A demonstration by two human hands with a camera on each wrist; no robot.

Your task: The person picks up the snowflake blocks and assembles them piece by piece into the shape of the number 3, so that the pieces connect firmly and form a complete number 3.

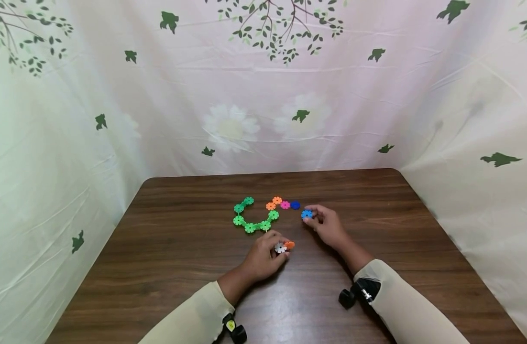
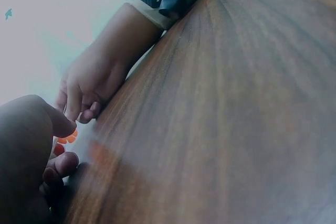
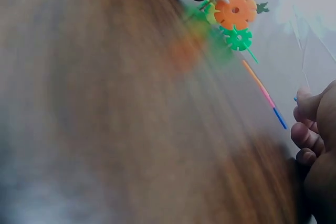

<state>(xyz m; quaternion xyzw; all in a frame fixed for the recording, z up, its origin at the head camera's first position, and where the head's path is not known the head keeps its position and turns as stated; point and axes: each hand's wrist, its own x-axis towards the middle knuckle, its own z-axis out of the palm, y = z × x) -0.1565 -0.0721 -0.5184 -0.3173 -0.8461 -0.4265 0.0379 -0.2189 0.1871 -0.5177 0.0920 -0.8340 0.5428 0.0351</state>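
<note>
Between the thumb and fingers of my left hand (image 1: 263, 258) are a white notched disc (image 1: 280, 247) and an orange notched disc (image 1: 290, 245), set at an angle to each other. My right hand (image 1: 329, 226) pinches a light blue notched disc (image 1: 307, 214) by its edge, just right of a dark blue disc (image 1: 295, 205). That dark blue disc ends a row with a pink disc (image 1: 285, 205) and two orange discs (image 1: 270, 206). A curved chain of several green discs (image 1: 250, 228) lies left of them, above my left hand. In the right wrist view my fingers mostly hide the light blue disc.
The brown wooden table (image 1: 181, 263) has its far edge against a pale curtain (image 1: 255, 86) printed with leaves and flowers. Dark wrist cameras (image 1: 354, 295) sit on both sleeves, low over the tabletop.
</note>
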